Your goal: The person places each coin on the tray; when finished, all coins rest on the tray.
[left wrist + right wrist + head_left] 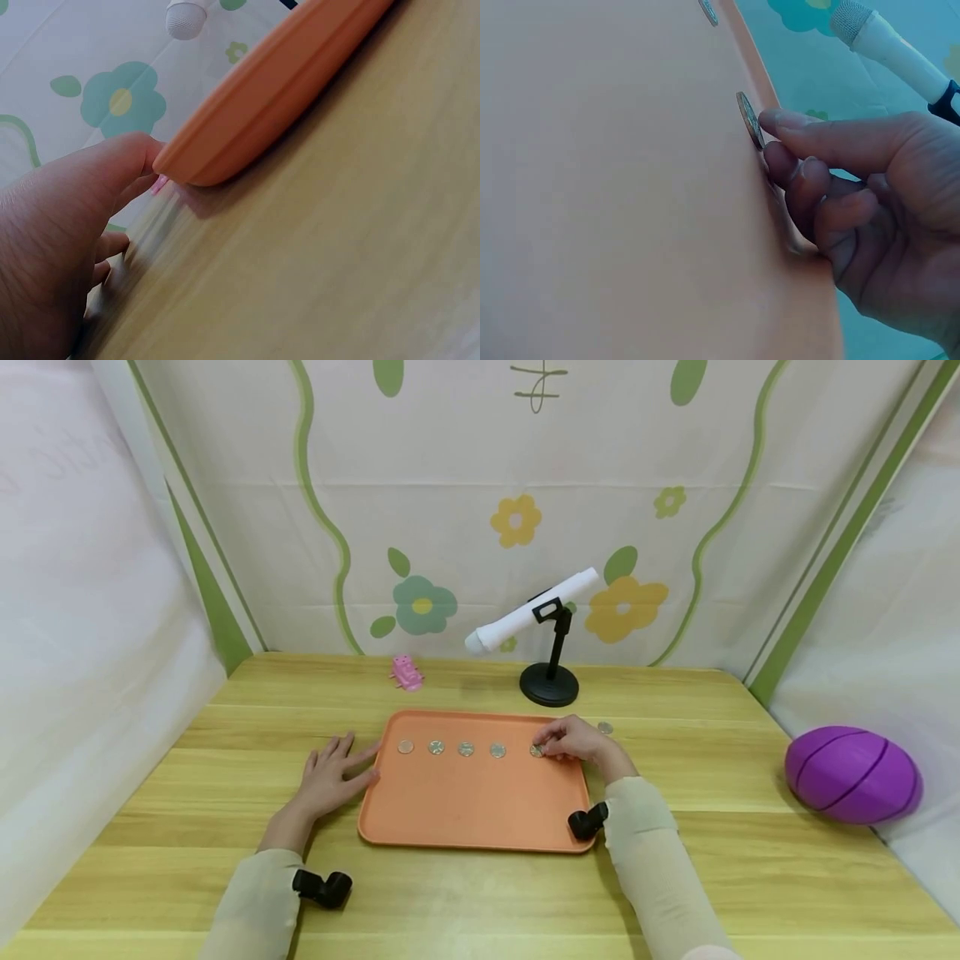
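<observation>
An orange tray (480, 810) lies on the wooden table, with several silver coins (466, 748) in a row along its far half. At the right end of that row, my right hand (573, 739) pinches a coin (749, 120) by its edge between thumb and forefinger, close over the tray; the other fingers are curled in. The left hand (330, 781) rests spread on the table, its thumb and forefinger at the tray's left rim. From the left wrist, the fingertip meets the tray's edge (247, 105).
One more coin (604, 727) lies on the table beyond my right wrist. Behind the tray stand a white microphone (532, 610) on a black stand (549, 684) and a small pink toy (407, 672). A purple ball (853, 775) sits at the far right, near the fabric wall.
</observation>
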A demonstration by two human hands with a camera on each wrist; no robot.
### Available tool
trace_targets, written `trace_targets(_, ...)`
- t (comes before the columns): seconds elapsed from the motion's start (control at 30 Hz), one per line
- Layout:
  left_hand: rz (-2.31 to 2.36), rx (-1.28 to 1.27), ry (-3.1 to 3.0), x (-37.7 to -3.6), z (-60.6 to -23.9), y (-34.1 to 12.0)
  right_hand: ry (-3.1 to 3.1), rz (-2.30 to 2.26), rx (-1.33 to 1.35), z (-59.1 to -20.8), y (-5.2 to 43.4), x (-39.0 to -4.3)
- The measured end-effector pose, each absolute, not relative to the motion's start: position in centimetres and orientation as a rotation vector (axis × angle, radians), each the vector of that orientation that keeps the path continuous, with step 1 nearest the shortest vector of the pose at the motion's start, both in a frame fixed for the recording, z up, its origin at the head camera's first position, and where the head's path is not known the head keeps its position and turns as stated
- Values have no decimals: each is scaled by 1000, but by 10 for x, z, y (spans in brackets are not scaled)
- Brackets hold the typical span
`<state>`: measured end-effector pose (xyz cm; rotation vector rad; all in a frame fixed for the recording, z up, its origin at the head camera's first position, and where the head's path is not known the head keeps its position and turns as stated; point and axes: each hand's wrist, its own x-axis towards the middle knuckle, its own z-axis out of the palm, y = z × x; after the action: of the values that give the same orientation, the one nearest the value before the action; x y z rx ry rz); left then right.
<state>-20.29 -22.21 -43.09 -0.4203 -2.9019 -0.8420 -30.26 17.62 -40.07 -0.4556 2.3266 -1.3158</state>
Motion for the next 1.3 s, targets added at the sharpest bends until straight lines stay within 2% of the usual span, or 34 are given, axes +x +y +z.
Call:
trace_targets(0.2,-838,-424,-2899,-203,-432,-222,2262,-1414,-512,-399,182,-300)
trace_targets(0.63,-843,-427,-2892,-202,-432,-223,2100,-1650,-434,-387,207,-298)
trace_targets(0.9,-840,-428,-2892,-202,-432,-222,2223,-1642,-384,-380,238,-293)
trace_targets(1.3,-850,-426,-2893,-201,-430,-221,2364,-1656,-228,-395,284,-291)
